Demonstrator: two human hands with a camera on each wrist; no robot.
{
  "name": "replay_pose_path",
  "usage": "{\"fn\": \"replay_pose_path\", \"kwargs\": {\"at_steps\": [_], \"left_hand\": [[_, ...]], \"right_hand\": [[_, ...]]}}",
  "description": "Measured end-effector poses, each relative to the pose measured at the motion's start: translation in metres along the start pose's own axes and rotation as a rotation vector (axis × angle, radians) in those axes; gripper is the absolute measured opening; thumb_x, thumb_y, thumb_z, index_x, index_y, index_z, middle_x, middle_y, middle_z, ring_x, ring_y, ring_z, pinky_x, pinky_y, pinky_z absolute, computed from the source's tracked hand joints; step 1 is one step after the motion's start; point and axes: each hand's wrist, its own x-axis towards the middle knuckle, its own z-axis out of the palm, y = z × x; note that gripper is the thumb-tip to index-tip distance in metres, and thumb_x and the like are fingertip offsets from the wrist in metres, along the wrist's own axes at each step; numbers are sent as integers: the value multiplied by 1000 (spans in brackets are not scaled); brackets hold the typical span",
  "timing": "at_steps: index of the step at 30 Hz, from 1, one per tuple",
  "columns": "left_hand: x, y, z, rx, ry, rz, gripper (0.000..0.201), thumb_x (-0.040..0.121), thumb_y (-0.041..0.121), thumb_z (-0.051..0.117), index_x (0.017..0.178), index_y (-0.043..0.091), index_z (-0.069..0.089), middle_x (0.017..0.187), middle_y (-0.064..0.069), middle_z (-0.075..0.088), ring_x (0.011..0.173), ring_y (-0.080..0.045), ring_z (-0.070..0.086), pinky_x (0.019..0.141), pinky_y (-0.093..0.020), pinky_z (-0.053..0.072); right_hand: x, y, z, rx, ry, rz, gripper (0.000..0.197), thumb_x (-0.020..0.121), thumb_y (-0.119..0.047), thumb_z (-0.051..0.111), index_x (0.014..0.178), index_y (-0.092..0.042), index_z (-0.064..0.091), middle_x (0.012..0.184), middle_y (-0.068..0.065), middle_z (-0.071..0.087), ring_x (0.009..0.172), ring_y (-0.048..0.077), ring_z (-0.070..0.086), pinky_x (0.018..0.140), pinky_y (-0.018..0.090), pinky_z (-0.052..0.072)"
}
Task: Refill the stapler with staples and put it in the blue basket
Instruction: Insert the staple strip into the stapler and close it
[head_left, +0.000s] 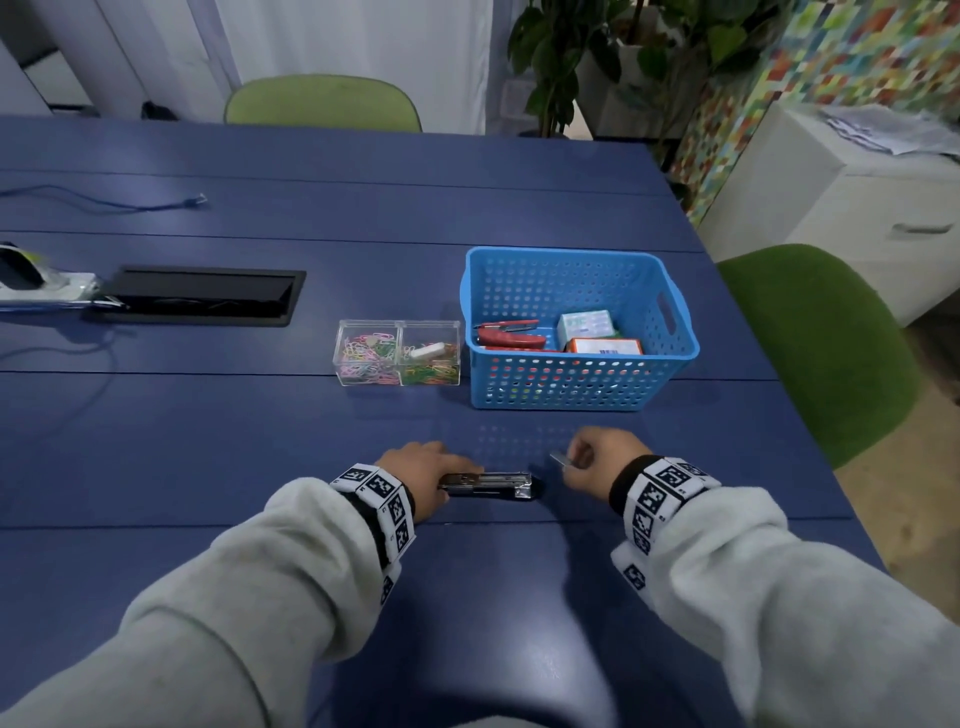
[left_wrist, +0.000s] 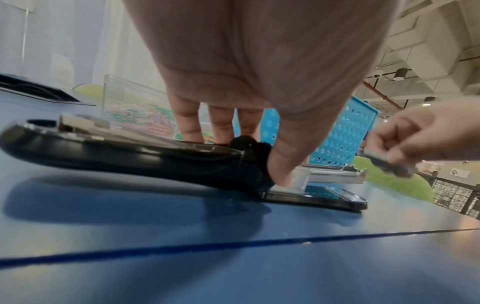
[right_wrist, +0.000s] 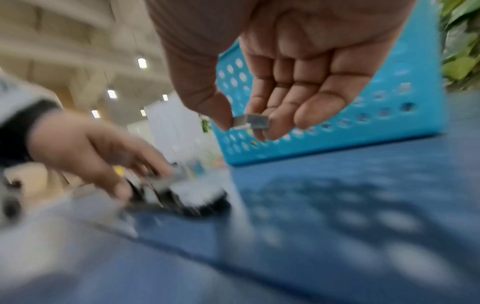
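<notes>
A black stapler (head_left: 493, 485) lies flat on the blue table (head_left: 260, 441), swung fully open with its metal staple channel (left_wrist: 335, 175) facing up. My left hand (head_left: 421, 475) holds it at the hinge, thumb on the near side (left_wrist: 280, 168) and fingers on the far side. Just right of the stapler's tip, my right hand (head_left: 592, 465) pinches a short grey strip of staples (right_wrist: 253, 121) between thumb and fingers, a little above the table. The blue perforated basket (head_left: 670, 291) stands behind both hands.
In the basket lie a red stapler (head_left: 511, 335) and small staple boxes (head_left: 589, 327). Left of the basket stands a clear two-part box of coloured paper clips (head_left: 397, 353). A black cable hatch (head_left: 202, 296) sits far left. Green chairs stand at the table's far and right sides.
</notes>
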Motion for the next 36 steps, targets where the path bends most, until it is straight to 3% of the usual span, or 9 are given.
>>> {"fn": "replay_pose_path", "kwargs": {"at_steps": [2,4,6,9,15,21,27,30,36], "left_hand": [[1,0,0,6,-3,1,54,87,21,52,131,49,39,133,-2,49,123,-28,45,102,-42,41],[1,0,-1,1,-3,-1,54,86,21,53,131,49,40,132,-2,50,122,-29,46,102,-42,41],[1,0,-2,-1,-3,-4,54,85,21,53,130,49,41,131,-3,51,121,-29,47,102,-42,42],[1,0,-1,-7,4,-5,54,85,20,54,130,48,42,128,-4,53,120,-29,48,100,-41,41],[1,0,-2,-10,9,8,53,85,20,53,129,48,42,127,-5,53,119,-30,48,99,-43,43],[1,0,0,3,26,14,53,86,20,52,129,47,43,128,-5,53,120,-30,47,99,-42,42],[4,-2,-1,-3,18,16,51,86,21,53,130,46,43,130,-5,52,121,-30,46,101,-43,42],[5,-5,0,-45,23,2,53,84,21,58,131,40,44,130,-6,51,122,-29,47,101,-41,41],[-1,-24,0,-156,75,-74,57,75,22,72,127,30,50,126,-4,50,117,-25,51,101,-38,44]], "right_hand": [[-2,-19,2,53,1,-126,8,73,-19,67,74,-24,61,68,-8,56,68,15,54,75,29,51],[0,-34,8,-54,-64,-224,16,76,-20,64,92,-21,66,83,-4,60,79,17,58,84,31,51],[1,-44,14,-208,-102,-294,21,80,-21,58,99,-18,66,98,4,59,93,25,60,87,32,49],[2,-48,23,-312,-125,-325,21,83,-21,53,97,-15,67,95,7,53,97,31,57,83,32,47],[3,-48,30,-347,-140,-343,23,84,-23,51,98,-16,68,104,10,58,101,29,56,86,32,49],[4,-51,32,-381,-142,-354,22,85,-21,50,96,-16,68,88,0,43,104,29,54,84,33,47],[11,-60,37,-564,-205,-349,26,87,-16,49,107,-10,64,113,12,55,111,32,52,87,39,48],[16,-64,38,-580,-241,-344,26,87,-14,52,108,-8,64,116,13,56,111,34,54,88,38,48],[19,-53,33,-445,-277,-305,25,87,-27,57,105,-14,67,114,12,57,105,31,57,89,36,47]]}}
